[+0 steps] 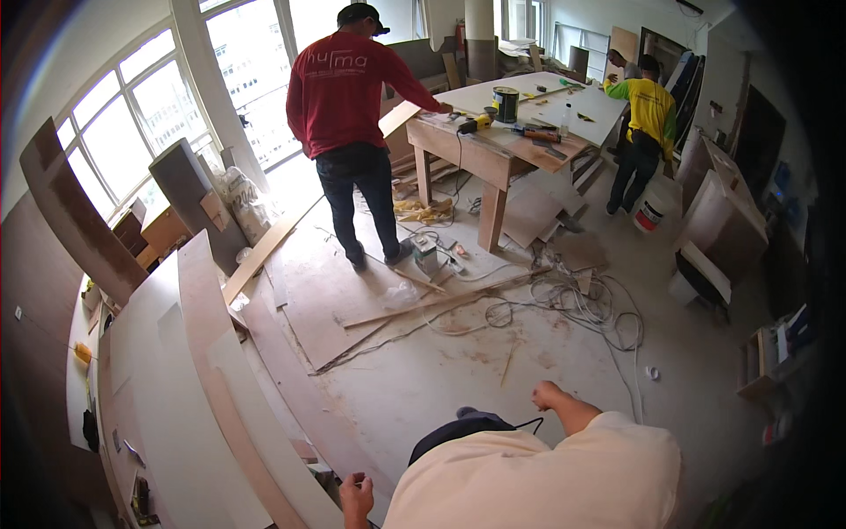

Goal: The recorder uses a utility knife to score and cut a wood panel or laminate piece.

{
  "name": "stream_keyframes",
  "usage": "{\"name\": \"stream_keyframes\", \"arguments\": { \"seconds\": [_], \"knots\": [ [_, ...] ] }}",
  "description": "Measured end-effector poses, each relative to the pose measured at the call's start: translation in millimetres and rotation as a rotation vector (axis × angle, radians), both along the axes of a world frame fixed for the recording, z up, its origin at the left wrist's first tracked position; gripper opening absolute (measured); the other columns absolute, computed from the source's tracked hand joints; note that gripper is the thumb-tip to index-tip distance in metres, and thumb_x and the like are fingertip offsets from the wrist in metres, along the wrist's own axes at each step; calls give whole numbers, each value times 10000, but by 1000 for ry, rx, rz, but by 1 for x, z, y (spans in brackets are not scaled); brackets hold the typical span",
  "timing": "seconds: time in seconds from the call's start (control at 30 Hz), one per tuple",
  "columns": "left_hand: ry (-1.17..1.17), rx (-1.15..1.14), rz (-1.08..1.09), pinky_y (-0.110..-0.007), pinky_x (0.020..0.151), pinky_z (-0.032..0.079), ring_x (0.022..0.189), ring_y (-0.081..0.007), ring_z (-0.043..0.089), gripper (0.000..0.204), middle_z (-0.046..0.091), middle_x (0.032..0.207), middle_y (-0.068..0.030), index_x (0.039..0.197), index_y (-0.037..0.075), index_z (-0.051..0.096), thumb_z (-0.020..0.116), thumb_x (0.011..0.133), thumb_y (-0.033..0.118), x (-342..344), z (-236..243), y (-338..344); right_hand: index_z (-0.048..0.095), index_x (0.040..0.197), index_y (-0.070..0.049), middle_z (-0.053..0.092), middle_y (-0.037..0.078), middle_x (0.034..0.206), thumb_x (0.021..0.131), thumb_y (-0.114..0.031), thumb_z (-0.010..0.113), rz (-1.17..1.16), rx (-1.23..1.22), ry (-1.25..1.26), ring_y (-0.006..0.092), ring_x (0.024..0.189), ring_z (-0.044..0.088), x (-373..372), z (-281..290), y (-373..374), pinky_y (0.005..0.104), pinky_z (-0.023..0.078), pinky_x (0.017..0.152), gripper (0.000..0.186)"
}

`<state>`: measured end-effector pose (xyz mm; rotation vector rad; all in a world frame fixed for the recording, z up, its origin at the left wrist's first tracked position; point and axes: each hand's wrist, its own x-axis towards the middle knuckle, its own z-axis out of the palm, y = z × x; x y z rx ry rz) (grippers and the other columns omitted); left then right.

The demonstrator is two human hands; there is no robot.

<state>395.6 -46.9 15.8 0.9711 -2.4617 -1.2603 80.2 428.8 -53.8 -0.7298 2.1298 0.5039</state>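
Note:
My left hand (355, 494) hangs low at the bottom edge, beside my cream shirt and close to the long plywood boards (220, 370) leaning at my left. Its fingers look curled, and nothing shows in it. My right hand (548, 394) is held out to the side above the dusty floor (441, 379), closed in a loose fist and empty. My dark trouser leg (458, 432) shows between the two hands.
A person in a red top (348, 97) stands at a wooden workbench (493, 150) bearing a can and tools. Another person in a yellow shirt (648, 115) stands at its far side. Tangled cables (573, 300), loose board strips, a white bucket (650, 212) and cabinets (723, 220) lie around.

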Motion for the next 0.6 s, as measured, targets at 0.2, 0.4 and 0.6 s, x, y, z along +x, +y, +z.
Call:
{"name": "stream_keyframes", "arguments": {
  "seconds": [0.2, 0.4, 0.6],
  "knots": [
    [-120, 230, 107, -340, 614, 542, 582, -220, 675, 317, 685, 680, -147, 858, -43, 708, 572, 964, 223, -7, 26, 9, 734, 1008, -79, 699, 204, 1011, 932, -433, 518, -421, -542, 235, 374, 969, 656, -38, -40, -36, 444, 504, 907, 421],
    [-284, 354, 114, -339, 606, 545, 616, -226, 676, 360, 700, 749, -166, 949, -44, 699, 520, 987, 266, -35, -17, 29, 714, 1073, -69, 679, 211, 1128, 934, -492, 461, -550, -579, 149, 389, 1067, 638, -89, 16, -48, 464, 492, 947, 512],
    [-352, 285, -20, -368, 701, 563, 747, -283, 698, 503, 689, 1010, -247, 1281, -48, 565, 638, 908, 281, -89, -32, 71, 729, 918, -72, 713, 186, 984, 768, -234, 611, -685, -661, 144, 373, 936, 669, -131, -37, 34, 434, 533, 824, 250]
  ]
}}
